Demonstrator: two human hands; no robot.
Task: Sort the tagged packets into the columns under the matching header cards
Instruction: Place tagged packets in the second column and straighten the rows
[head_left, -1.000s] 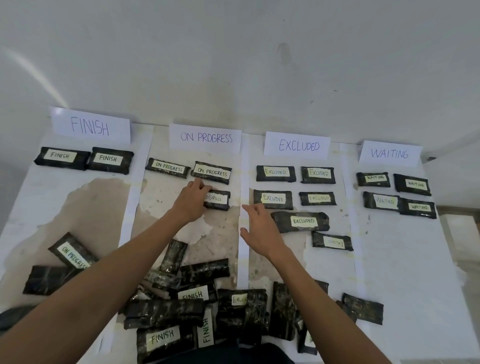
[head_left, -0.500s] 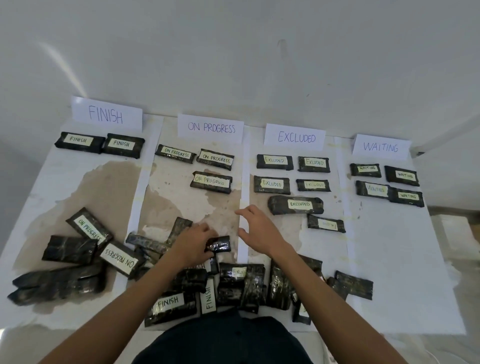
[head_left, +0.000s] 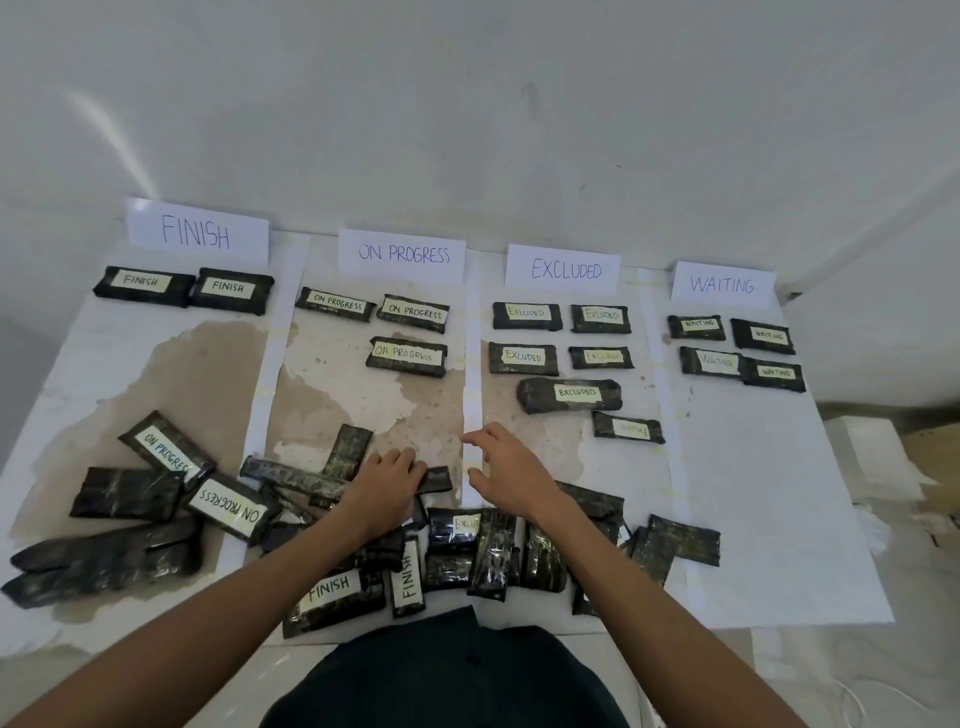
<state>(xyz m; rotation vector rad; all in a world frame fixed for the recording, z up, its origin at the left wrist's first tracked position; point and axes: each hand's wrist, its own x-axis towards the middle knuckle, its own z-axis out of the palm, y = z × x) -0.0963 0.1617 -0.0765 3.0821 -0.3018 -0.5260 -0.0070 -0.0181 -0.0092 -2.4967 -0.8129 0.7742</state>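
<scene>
The left grip (head_left: 387, 482) covers most of a dark packet (head_left: 436, 479) low in the column under the ON PROGRESS header card (head_left: 402, 254), fingers curled over it, so its tag is hidden and only its glossy black right end shows. The right grip (head_left: 511, 477) hovers released, fingers spread, above the white divider strip (head_left: 471, 395). A stained stretch of tabletop (head_left: 332, 400) separates the unsorted pile (head_left: 493, 558) from the three sorted ON PROGRESS packets (head_left: 407, 356)

Stained white table (head_left: 769, 519) with four header cards (head_left: 404, 254), columns of tagged packets (head_left: 523, 358), a jumbled heap (head_left: 492, 556) in front.
</scene>
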